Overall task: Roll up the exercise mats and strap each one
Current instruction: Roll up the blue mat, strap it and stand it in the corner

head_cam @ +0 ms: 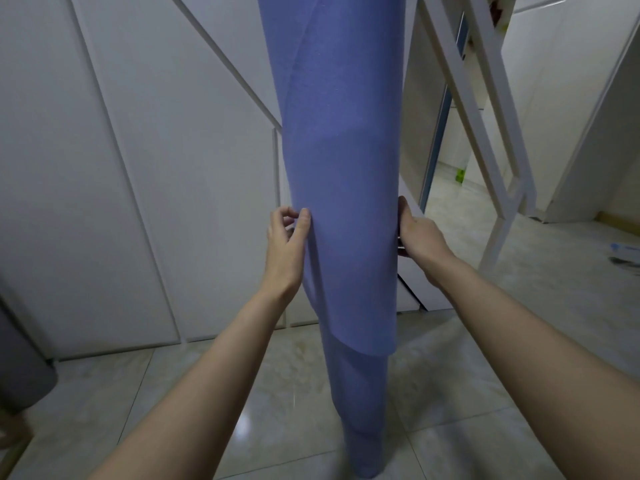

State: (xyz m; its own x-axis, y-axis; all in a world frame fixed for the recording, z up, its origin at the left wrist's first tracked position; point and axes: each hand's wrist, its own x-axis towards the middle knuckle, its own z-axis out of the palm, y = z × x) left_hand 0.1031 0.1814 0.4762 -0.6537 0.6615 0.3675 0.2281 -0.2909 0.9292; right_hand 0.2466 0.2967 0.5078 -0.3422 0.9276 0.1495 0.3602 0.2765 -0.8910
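A rolled blue mat [346, 168] stands upright on the tiled floor [225, 393], long axis vertical, held between both hands at mid-height. The left hand [287, 244] pinches its loose outer edge. The right hand [419, 237] wraps round the opposite side, fingers hidden behind.

The upright blue mat [343, 202] fills the middle, its foot on the tiled floor [173, 393]. White wall panels [138, 168] stand close behind it. A slanted white frame [502, 161] narrows the room just beyond the right hand [419, 237]. Open floor lies on both near sides, and a dark grey object [20, 368] blocks the lower left corner.
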